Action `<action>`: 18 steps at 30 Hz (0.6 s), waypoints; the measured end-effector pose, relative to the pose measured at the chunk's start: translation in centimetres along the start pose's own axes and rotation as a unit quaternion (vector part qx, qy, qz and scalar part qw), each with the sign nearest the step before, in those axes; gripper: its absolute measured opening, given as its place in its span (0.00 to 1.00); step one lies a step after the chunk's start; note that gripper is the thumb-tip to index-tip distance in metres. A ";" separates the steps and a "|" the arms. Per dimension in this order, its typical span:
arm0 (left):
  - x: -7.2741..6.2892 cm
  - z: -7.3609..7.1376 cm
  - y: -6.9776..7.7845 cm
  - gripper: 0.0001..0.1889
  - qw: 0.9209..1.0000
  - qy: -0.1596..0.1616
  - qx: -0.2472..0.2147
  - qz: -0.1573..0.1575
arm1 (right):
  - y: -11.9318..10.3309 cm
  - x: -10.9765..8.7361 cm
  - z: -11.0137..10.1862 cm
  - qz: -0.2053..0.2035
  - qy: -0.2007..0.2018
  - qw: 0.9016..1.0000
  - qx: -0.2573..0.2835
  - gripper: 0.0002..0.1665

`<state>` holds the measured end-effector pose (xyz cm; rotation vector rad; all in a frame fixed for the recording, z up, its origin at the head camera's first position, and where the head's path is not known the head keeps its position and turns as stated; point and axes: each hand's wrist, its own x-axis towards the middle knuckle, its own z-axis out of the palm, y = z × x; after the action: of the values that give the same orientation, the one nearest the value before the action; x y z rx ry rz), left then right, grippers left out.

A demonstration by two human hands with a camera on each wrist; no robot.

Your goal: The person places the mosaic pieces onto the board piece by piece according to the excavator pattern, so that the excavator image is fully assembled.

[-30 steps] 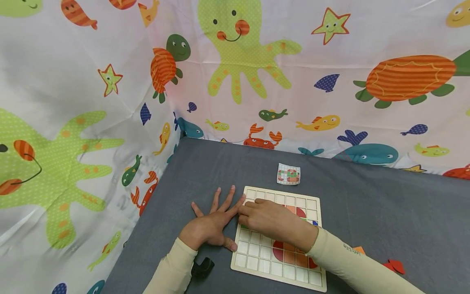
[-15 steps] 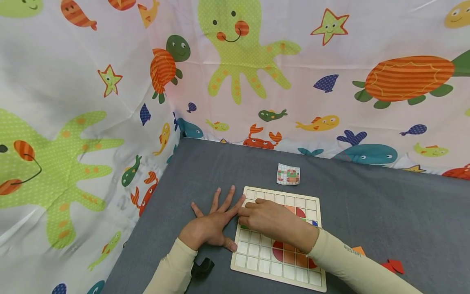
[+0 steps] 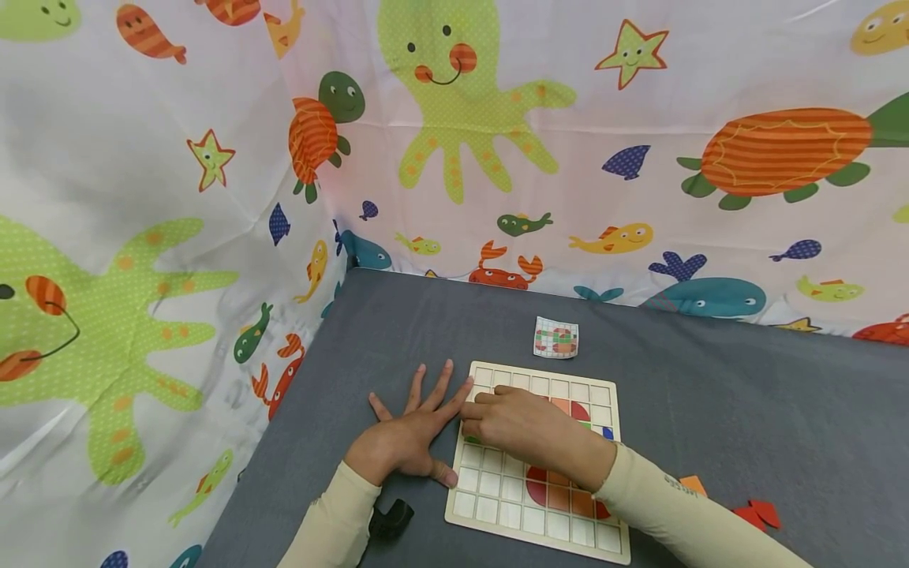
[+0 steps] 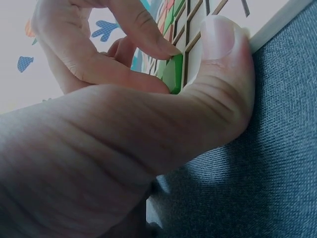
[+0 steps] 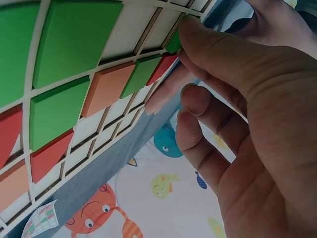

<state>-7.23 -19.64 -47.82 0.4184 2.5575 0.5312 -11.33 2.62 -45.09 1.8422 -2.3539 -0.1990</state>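
Observation:
A pale wooden grid board (image 3: 488,506) lies on the grey cloth, with coloured tiles in some of its cells. My right hand (image 3: 529,426) reaches across it to the left side. Between thumb and index finger it pinches a green tile (image 4: 172,74), which sits at a cell near the board's edge. In the head view that hand covers much of the upper left grid. My left hand (image 3: 408,438) rests with fingers spread along the left side, its thumb on the frame. Next to the pinched piece, the right wrist view shows a red tile (image 5: 162,68) and another green tile (image 5: 140,75).
A small printed pattern card (image 3: 556,338) lies behind the board. Red tiles (image 3: 764,513) and an orange tile (image 3: 693,484) are scattered to the right, by the right sleeve. A black object (image 3: 392,521) is beside the left sleeve. A sea-animal curtain (image 3: 440,237) borders the cloth.
The head view has shifted very slightly. Both hands and the board keep their places, with the right fingers still at the same cell.

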 end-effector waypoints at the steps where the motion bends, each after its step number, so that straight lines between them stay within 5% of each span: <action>1: 0.1 0.2 -0.2 0.75 1.000 0.001 -0.003 0.002 | 0.0 0.0 0.0 0.001 -0.001 1.000 -0.001 0.05; 5: 0.4 0.7 -0.7 0.75 1.000 0.005 -0.002 0.006 | -0.1 0.2 0.1 0.002 0.000 1.000 -0.003 0.05; 18: -0.6 -0.9 1.2 0.73 1.000 -0.008 0.017 -0.012 | 0.0 0.5 0.0 0.005 0.000 1.000 -0.005 0.05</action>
<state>-6.98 -19.11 -46.32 0.4020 2.5551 0.4751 -11.45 2.13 -45.07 1.8253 -2.3585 -0.2089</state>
